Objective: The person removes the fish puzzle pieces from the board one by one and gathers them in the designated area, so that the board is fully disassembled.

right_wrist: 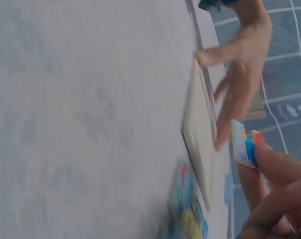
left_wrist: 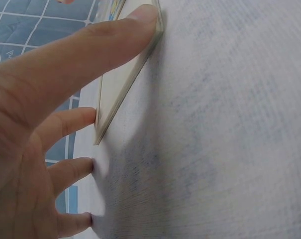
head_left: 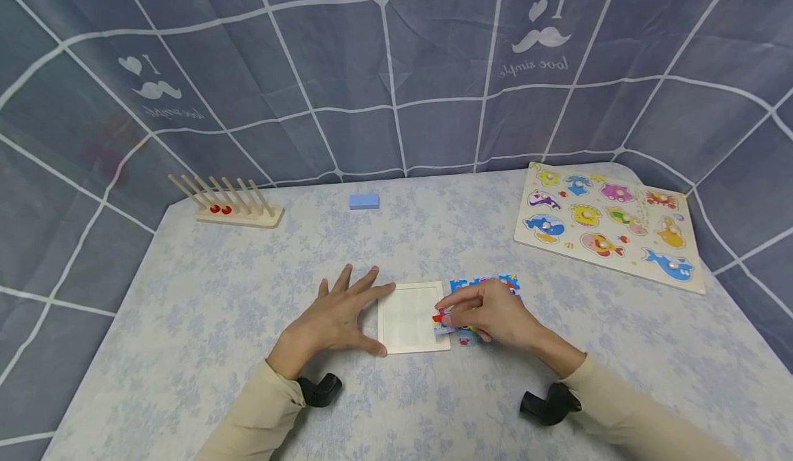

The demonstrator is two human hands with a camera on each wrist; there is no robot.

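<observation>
A shallow, pale wooden puzzle tray (head_left: 409,318) lies flat in front of me, its inside bare. My left hand (head_left: 337,313) is spread along the tray's left side, with thumb and index fingertip touching its corners; in the left wrist view the thumb (left_wrist: 115,40) rests on the rim. Over the tray's right edge my right hand (head_left: 495,313) pinches a small colourful puzzle piece (right_wrist: 244,145) between thumb and fingers. More bright puzzle pieces (head_left: 511,282) lie on the table just right of the tray, partly hidden beneath the right hand.
At the back left stands a wooden peg rack (head_left: 241,219) with two red beads. A blue block (head_left: 364,201) lies near the back edge. To the right is a board of sea-animal knob pieces (head_left: 610,230). A grey checked curtain (head_left: 434,55) hangs behind the table.
</observation>
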